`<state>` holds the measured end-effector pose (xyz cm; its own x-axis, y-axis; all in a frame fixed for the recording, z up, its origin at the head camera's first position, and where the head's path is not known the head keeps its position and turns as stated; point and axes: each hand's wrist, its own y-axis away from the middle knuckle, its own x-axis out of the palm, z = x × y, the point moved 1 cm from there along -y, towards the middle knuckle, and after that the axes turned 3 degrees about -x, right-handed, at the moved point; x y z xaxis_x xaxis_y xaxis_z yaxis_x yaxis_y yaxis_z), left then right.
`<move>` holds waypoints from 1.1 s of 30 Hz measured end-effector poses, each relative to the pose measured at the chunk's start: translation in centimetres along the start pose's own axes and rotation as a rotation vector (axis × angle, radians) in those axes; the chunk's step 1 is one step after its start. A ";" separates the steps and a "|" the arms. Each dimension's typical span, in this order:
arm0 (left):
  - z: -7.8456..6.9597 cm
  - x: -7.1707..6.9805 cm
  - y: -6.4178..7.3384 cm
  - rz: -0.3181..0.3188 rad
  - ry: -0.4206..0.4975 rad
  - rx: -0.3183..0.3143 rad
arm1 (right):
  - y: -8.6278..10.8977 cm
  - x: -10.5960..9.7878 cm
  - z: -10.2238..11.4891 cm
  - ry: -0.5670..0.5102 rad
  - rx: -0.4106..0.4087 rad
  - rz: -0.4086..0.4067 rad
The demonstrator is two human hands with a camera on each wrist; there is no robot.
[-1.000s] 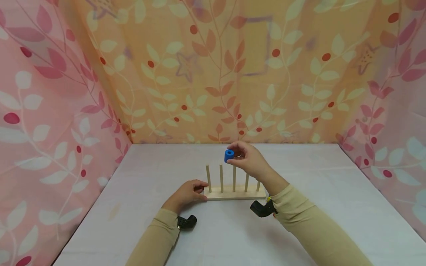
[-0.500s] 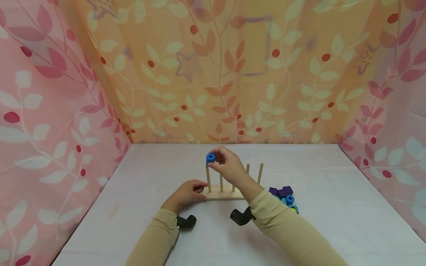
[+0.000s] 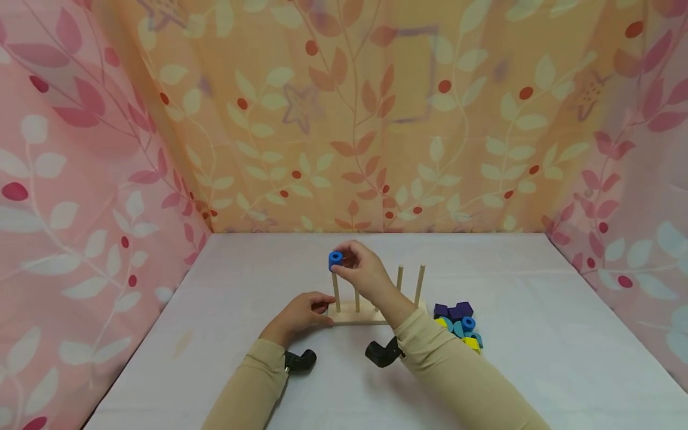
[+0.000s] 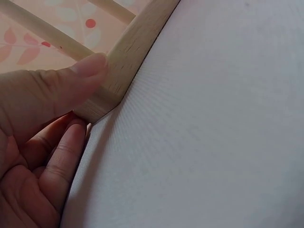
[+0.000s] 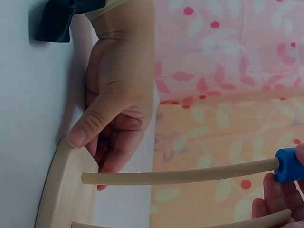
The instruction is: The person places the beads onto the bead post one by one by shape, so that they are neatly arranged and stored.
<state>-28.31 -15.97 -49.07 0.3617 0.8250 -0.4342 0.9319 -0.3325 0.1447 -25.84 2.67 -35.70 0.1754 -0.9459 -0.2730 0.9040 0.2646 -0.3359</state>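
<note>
Pinching a blue cylinder (image 3: pixel 334 266), the right hand (image 3: pixel 366 273) hangs high above the base (image 3: pixel 355 318) edge the left hand (image 3: pixel 298 312) grips.

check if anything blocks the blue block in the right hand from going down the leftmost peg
Nothing visible does: the right hand holds the blue block at the tip of the leftmost peg, which is bare below it, down to the wooden base.

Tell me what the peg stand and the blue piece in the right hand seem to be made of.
The peg stand looks like pale, bare wood with a smooth matte finish: dark grain flecks show. The blue piece, smooth and fairly matte, could be painted wood or plastic: even colour, no visible grain.
</note>
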 end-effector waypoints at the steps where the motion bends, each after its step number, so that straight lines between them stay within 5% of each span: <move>1: 0.0 0.0 0.1 0.000 -0.003 0.006 | 0.0 0.1 0.0 0.001 0.003 -0.001; 20: 0.7 -0.2 0.0 0.004 -0.016 0.047 | 0.0 1.3 -0.6 0.090 0.064 -0.027; 33: 0.1 0.0 -0.1 0.005 -0.041 0.038 | 1.2 1.8 -2.2 -0.012 0.139 -0.075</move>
<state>-28.39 -15.98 -49.19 0.3640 0.8042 -0.4698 0.9284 -0.3540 0.1134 -25.30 1.73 -38.60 0.1096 -0.9644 -0.2408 0.9597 0.1658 -0.2270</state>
